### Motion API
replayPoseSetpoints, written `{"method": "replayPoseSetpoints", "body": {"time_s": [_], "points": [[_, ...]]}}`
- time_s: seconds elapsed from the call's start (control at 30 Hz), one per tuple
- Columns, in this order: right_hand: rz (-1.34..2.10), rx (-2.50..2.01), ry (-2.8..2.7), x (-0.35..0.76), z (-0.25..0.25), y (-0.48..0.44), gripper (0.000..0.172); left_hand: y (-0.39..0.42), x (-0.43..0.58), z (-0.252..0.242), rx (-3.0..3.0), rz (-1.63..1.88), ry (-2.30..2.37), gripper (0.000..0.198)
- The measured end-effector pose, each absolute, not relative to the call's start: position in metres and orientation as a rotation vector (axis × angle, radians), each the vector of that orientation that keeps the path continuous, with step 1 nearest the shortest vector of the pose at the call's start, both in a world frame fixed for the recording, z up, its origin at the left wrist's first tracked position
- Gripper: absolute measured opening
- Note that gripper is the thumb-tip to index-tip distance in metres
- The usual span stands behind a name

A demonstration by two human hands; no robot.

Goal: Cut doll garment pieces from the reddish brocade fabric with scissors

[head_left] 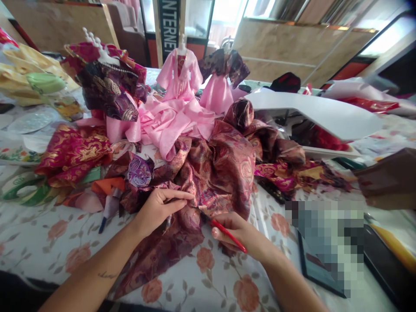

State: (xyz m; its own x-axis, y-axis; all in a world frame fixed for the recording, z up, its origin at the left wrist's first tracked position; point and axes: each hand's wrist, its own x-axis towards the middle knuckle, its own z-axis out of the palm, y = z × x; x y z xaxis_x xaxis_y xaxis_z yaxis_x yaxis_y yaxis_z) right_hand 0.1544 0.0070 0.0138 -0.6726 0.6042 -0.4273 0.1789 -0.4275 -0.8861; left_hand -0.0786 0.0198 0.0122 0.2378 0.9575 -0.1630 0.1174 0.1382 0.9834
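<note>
Shiny maroon patterned fabric (pixel 227 169) lies bunched in the middle of the table, with a darker flap (pixel 162 260) spreading toward me. My left hand (pixel 162 206) is closed on its near edge, the fingertips pressing on the cloth. In my right hand (pixel 238 232) is a red-handled tool (pixel 230 237), apparently small scissors. Its dark tip meets the fabric just right of my left fingertips. My fingers hide part of the tool, so I cannot tell whether its blades are apart.
Small dress stands hold a pink robe (pixel 179 73), a pink skirt (pixel 217 93) and a dark brocade garment (pixel 108 86). Pink satin (pixel 175 121) is heaped behind the maroon cloth. Magenta brocade (pixel 76 149) and a tape roll (pixel 24 189) lie left; a tablet (pixel 320 264) lies right.
</note>
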Motion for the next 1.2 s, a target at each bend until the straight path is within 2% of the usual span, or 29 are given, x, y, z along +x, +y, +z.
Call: {"method": "replayPoseSetpoints", "body": {"time_s": [0.53, 1.2], "points": [[2.195, -1.102, -1.572, 0.157, 0.009, 0.009, 0.05, 0.014, -0.071, 0.026, 1.322, 0.795, 1.148, 0.047], [2.241, -1.092, -1.593, 0.159, 0.01, 0.009, 0.054, 0.014, -0.076, 0.027, 1.317, 0.792, 1.085, 0.049]]}}
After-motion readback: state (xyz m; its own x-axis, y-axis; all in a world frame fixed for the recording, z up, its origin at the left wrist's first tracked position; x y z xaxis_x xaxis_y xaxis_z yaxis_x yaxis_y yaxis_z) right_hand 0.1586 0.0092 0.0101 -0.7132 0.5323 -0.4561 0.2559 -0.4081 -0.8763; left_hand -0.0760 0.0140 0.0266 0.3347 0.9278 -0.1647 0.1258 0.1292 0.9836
